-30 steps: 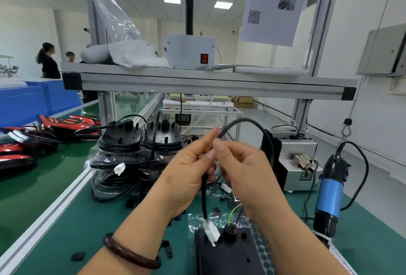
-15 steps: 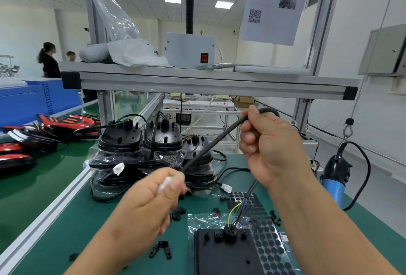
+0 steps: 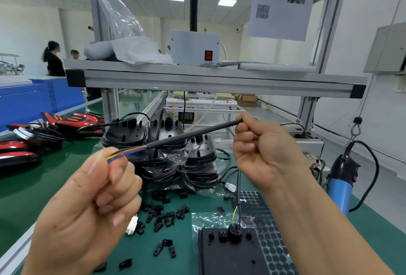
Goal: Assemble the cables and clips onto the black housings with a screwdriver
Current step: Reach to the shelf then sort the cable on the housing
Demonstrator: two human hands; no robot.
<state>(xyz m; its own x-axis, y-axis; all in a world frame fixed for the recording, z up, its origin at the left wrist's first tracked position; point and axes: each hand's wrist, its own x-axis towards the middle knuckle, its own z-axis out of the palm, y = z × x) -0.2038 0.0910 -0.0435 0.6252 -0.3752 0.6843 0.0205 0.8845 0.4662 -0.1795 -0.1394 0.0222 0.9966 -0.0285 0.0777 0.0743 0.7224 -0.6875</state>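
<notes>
Head view: a person's two bare hands hold a cable taut above a green bench.
Left hand [image 3: 92, 204]: lower left of the frame, fingers curled into a fist, thumb and forefinger pinching the coloured wires [image 3: 126, 154] where they leave the sheath.
Right hand [image 3: 263, 154]: right of centre and higher, fingers curled tight round the cable.
Cable [image 3: 191, 135]: black, slanting up from the left fist to the right one; a thinner run drops from under the right hand to the housing.
Housing [image 3: 230, 255]: flat and black at bottom centre, lying on the bench; yellow and blue strands enter its round socket.
Plug [image 3: 131, 226]: white, showing just below the left fist; what it joins cannot be told.
Clips [image 3: 164, 217]: small and black, scattered on the bench between the hands, in front of the bagged stack.
Stack [image 3: 162, 143]: more black housings in clear bags, centre of the frame behind the cable.
Screwdriver [image 3: 339, 187]: blue-bodied, upright at the right edge, untouched, its cord looping beside it.
Dotted sheet [image 3: 271, 241]: under the housing's right side, partly covered by the right forearm.
Bench [image 3: 39, 189]: green mat with red-and-black parts [image 3: 66, 121] at the left.
Shelf [image 3: 219, 79]: aluminium, across the upper frame, carrying a grey box [image 3: 194, 47] and crumpled plastic.
Notice [image 3: 283, 0]: paper with a QR code, upper right.
Background: two people [image 3: 52, 59] stand at upper left.
</notes>
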